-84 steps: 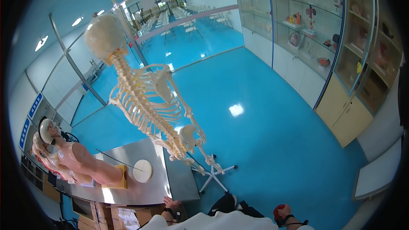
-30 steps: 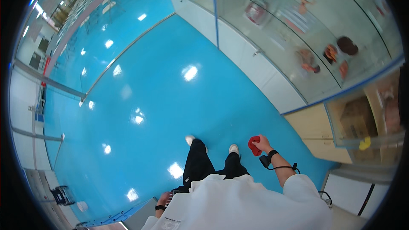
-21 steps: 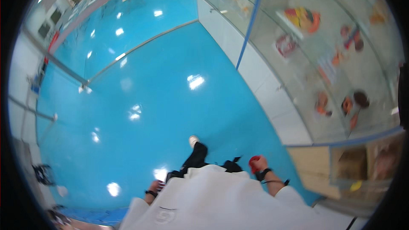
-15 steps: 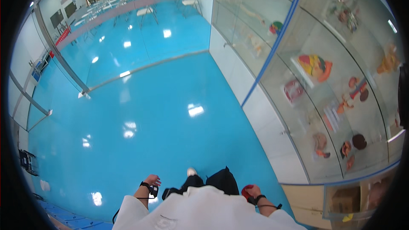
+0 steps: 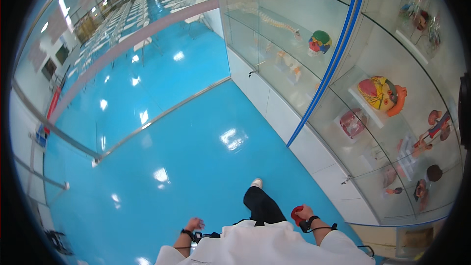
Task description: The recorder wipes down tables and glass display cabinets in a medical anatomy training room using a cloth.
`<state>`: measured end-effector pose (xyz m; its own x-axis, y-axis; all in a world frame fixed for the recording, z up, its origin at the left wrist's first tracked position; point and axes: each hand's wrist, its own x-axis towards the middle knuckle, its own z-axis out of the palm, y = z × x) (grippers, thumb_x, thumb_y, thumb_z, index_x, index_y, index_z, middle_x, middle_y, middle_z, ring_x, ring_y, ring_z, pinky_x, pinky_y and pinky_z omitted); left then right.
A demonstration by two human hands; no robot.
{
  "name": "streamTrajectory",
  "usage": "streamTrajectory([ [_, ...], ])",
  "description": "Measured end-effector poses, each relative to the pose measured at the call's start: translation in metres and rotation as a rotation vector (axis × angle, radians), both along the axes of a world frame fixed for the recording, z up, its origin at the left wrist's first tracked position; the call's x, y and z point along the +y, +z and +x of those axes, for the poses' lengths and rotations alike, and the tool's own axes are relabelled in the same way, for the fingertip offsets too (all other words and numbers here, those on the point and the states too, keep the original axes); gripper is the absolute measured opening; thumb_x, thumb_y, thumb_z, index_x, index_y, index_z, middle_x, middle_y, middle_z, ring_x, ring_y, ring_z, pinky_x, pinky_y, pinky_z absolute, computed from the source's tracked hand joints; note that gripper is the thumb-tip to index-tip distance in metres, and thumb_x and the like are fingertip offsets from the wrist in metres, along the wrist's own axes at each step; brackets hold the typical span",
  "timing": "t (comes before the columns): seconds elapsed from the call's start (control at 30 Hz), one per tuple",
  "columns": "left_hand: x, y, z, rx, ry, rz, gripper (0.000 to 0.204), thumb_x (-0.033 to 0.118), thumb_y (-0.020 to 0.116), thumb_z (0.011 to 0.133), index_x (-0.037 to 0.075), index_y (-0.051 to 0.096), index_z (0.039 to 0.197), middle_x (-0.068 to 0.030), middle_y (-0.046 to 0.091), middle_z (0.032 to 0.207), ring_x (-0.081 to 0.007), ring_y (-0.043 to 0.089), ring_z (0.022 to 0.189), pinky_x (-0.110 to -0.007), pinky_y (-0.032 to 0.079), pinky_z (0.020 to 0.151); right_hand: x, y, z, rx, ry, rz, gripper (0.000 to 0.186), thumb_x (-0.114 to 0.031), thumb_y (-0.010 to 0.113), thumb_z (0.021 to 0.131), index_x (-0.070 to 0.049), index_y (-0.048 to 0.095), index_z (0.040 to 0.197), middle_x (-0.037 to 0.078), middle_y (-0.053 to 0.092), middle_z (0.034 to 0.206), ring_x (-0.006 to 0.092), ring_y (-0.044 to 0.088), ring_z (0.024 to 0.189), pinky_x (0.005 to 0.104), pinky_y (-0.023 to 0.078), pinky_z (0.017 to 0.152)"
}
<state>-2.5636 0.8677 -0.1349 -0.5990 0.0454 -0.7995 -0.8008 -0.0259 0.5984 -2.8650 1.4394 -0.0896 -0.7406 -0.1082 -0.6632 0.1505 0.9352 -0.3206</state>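
Note:
My right hand (image 5: 306,211) is closed around a small red rounded thing (image 5: 297,215); its exact kind cannot be made out. A dark band with a cable circles that wrist. Low on the other side, my left hand (image 5: 196,224) hangs with its fingers loosely bent and nothing visible in it. It wears a similar dark wristband. Between the two, one leg in black trousers (image 5: 262,203) steps forward, ending in a white shoe (image 5: 256,183) on the glossy blue floor (image 5: 196,167).
Along the right runs a glass display cabinet (image 5: 314,167) with anatomical models, among them a heart model (image 5: 380,93), a colourful skull (image 5: 320,41) and a spine (image 5: 265,17). Ahead stands a glass partition with a metal bottom rail (image 5: 162,118). Rows of white chairs (image 5: 142,44) fill the room behind it.
The view has turned left and moved forward along the cabinet. One leg has stepped ahead. My right hand still holds the red thing; my left hand remains low and empty.

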Motion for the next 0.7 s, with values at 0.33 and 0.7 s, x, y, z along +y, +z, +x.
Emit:
streamTrajectory([
  [0.33, -0.073, 0.048, -0.057, -0.125, -0.388, -0.593, 0.031, 0.029, 0.055, 0.086, 0.000, 0.063, 0.098, -0.0155, 0.068, 0.086, -0.0331, 0.064, 0.089, -0.046, 0.048, 0.076, -0.150, 0.069, -0.281, 0.489, -0.004, -0.121, 0.044, -0.021, 0.074, 0.070, -0.007, 0.056, 0.108, 0.018, 0.054, 0.105, 0.0398, 0.052, 0.099, 0.0469, 0.046, 0.086],
  [0.7, -0.220, 0.037, -0.348, -0.121, -0.299, -0.421, 0.029, 0.027, 0.054, 0.087, 0.000, 0.061, 0.094, -0.0160, 0.067, 0.082, -0.0360, 0.063, 0.086, -0.047, 0.048, 0.075, -0.220, 0.475, -0.513, 1.963, 0.014, 0.142, 0.060, 0.003, 0.070, 0.062, -0.017, 0.062, 0.118, 0.011, 0.054, 0.120, 0.0312, 0.050, 0.112, 0.0418, 0.042, 0.095],
])
